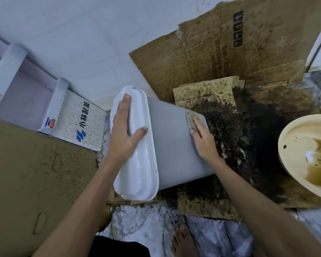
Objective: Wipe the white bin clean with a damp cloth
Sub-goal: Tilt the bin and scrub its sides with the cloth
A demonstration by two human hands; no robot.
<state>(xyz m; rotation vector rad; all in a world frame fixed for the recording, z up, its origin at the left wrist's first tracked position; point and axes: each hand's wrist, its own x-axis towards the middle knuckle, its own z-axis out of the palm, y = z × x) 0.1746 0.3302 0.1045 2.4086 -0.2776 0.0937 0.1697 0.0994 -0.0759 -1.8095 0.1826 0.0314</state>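
The white bin [171, 145] lies tilted on its side on stained cardboard, its glossy lid end [137, 164] toward me and its base pointing away to the right. My left hand [123, 129] lies across the lid, fingers spread over its rim, thumb on the lid's inner edge. My right hand [204, 140] presses flat on the bin's upper side near the base. Under its fingertips sits a small greenish-grey cloth [190, 120], partly hidden by the fingers.
Dirty, dark-stained cardboard [230, 58] lies under and behind the bin. A cream basin [293, 138] holding brown water stands at the right edge. White boxes [76, 123] sit against the wall at left, brown cardboard [26, 173] below them. A bare foot [183, 242] is at the bottom.
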